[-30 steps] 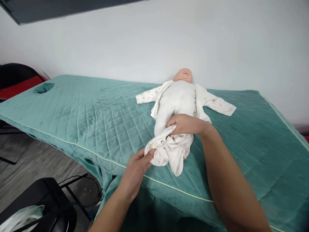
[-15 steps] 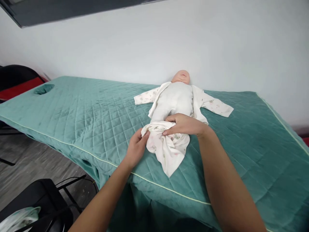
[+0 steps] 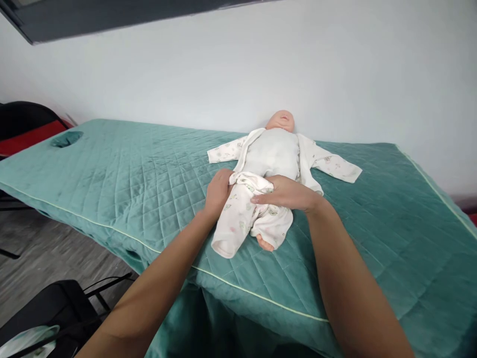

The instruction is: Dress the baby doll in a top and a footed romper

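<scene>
A baby doll lies on its back at the centre right of the frame, its head near the wall and its body on a quilted green cover. White printed trousers sit over its legs at lower centre; a foot pokes from one cuff, while the other, further left, lies flat and open. The left hand is closed on the left edge of the waistband, its fingertips hidden. The right hand pinches the waistband near the middle, thumb laid over the front. A patterned jacket lies open around the torso, sleeves spread to both sides. A black chair stands at lower left
</scene>
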`<state>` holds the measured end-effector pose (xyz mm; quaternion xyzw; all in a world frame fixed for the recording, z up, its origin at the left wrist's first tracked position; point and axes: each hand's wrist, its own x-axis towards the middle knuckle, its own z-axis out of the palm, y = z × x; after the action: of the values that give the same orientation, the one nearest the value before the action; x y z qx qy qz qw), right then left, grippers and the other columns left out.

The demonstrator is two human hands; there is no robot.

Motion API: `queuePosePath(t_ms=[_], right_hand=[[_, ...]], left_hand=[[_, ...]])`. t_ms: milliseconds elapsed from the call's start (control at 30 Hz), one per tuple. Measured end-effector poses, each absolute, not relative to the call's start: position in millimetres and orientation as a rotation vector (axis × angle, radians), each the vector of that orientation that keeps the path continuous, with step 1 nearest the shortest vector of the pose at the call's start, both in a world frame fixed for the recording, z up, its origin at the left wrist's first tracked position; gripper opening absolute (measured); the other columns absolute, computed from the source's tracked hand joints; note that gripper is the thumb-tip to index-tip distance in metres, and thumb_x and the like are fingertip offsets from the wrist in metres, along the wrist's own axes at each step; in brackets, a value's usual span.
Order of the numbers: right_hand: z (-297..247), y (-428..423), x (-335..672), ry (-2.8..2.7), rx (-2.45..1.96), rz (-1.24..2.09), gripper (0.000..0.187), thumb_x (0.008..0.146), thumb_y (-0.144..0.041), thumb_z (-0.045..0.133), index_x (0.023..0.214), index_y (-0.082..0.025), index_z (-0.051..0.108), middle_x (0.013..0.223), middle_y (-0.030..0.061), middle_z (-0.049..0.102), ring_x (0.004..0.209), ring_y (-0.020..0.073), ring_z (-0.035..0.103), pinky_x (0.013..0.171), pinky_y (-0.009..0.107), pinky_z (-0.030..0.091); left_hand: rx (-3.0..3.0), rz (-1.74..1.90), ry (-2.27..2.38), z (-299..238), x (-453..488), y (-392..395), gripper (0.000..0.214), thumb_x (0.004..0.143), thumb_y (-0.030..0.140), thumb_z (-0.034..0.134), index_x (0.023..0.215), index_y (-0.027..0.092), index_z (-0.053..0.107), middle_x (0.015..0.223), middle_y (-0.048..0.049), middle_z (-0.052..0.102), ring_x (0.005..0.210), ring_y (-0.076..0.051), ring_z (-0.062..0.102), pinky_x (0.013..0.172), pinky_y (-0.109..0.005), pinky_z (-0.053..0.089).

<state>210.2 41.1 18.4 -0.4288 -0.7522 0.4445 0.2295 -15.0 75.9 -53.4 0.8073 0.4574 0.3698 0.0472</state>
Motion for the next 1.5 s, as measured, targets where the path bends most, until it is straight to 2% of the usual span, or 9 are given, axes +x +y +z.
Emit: queuePosePath(t_ms=[133,333,467,667,800,900,1067,1300,1500], right_hand=[[16.4,43.2,211.1,-2.0,-1.237,1.18,0.034,0.083,-0.051,0.071,0.103,-0.024,0.078,0.103,0.0021,0.079,0.1,0.0293,0.071,0.083,0.038,0.055],[13.7,49.5,208.2,-1.965,-1.327,1.024,0.033,0.092,-0.045,0.063,0.113,-0.022,0.073,0.114,0.0046,0.077,0.107,0.0279,0.069,0.095,0.04,0.051],[12.9,51.0,203.8,-1.954,-1.406,0.919,0.031,0.093,-0.044,0.062,0.111,-0.021,0.072,0.116,0.0067,0.076,0.108,0.0278,0.068,0.098,0.041,0.049],[14.8,47.3,203.0,-1.926,-1.408,0.979,0.033,0.092,-0.049,0.06,0.105,-0.021,0.071,0.108,0.0058,0.075,0.098,0.0255,0.068,0.087,0.037,0.049],[18.3,45.4,203.1,-1.942,-1.421,0.971,0.039,0.089,-0.056,0.06,0.092,-0.019,0.069,0.092,0.0044,0.07,0.087,0.0239,0.063,0.077,0.035,0.046],[19.6,45.5,202.8,-1.937,-1.399,0.962,0.039,0.087,-0.058,0.061,0.088,-0.019,0.066,0.089,0.0032,0.067,0.085,0.0221,0.06,0.075,0.034,0.044],[18.5,45.9,203.8,-1.946,-1.392,0.979,0.039,0.085,-0.058,0.063,0.087,-0.02,0.065,0.087,0.0021,0.063,0.082,0.0203,0.056,0.073,0.033,0.041],[18.0,44.6,205.1,-1.926,-1.357,1.02,0.038,0.085,-0.058,0.065,0.088,-0.02,0.065,0.085,0.0004,0.061,0.08,0.0187,0.055,0.072,0.032,0.04],[16.5,45.4,205.3,-1.924,-1.338,1.02,0.038,0.085,-0.057,0.065,0.089,-0.019,0.066,0.086,0.0014,0.062,0.081,0.0191,0.055,0.073,0.032,0.042]], left_hand=[[2.581,1.084,1.425,-51.5,-9.9,90.3,0.029,0.103,0.031,0.04,0.106,0.014,0.063,0.101,-0.0144,0.064,0.097,-0.027,0.051,0.093,-0.04,0.039],[2.742,0.919,1.552,-49.6,-5.0,97.8,0.033,0.103,0.038,0.041,0.11,0.016,0.064,0.103,-0.0128,0.065,0.098,-0.027,0.051,0.091,-0.038,0.038],[2.69,1.0,1.505,-52.0,-6.1,97.3,0.028,0.103,0.033,0.043,0.109,0.017,0.065,0.103,-0.0108,0.067,0.096,-0.027,0.052,0.09,-0.038,0.039],[2.342,1.271,1.371,-54.4,-6.9,87.5,0.015,0.096,0.022,0.054,0.108,0.018,0.062,0.106,-0.0075,0.066,0.1,-0.022,0.058,0.091,-0.034,0.044],[1.895,1.347,1.531,-52.7,-11.1,56.6,0.021,0.094,0.037,0.059,0.107,0.02,0.059,0.099,-0.0053,0.065,0.089,-0.019,0.061,0.081,-0.032,0.047],[1.644,1.246,1.58,-51.4,-17.1,23.6,0.03,0.095,0.049,0.055,0.104,0.02,0.059,0.086,-0.003,0.066,0.078,-0.019,0.061,0.073,-0.031,0.046],[1.452,1.033,1.288,-55.6,-22.0,-19.2,0.043,0.096,0.057,0.051,0.124,0.024,0.056,0.077,0.0011,0.064,0.066,-0.017,0.055,0.062,-0.029,0.041],[1.363,1.071,1.176,-60.6,-19.1,-26.1,0.039,0.096,0.051,0.054,0.124,0.024,0.056,0.085,-0.0017,0.069,0.073,-0.018,0.06,0.064,-0.029,0.046],[1.535,1.104,1.28,-59.8,-16.8,-11.4,0.031,0.099,0.043,0.049,0.121,0.023,0.058,0.087,-0.0025,0.071,0.077,-0.019,0.064,0.069,-0.031,0.046]])
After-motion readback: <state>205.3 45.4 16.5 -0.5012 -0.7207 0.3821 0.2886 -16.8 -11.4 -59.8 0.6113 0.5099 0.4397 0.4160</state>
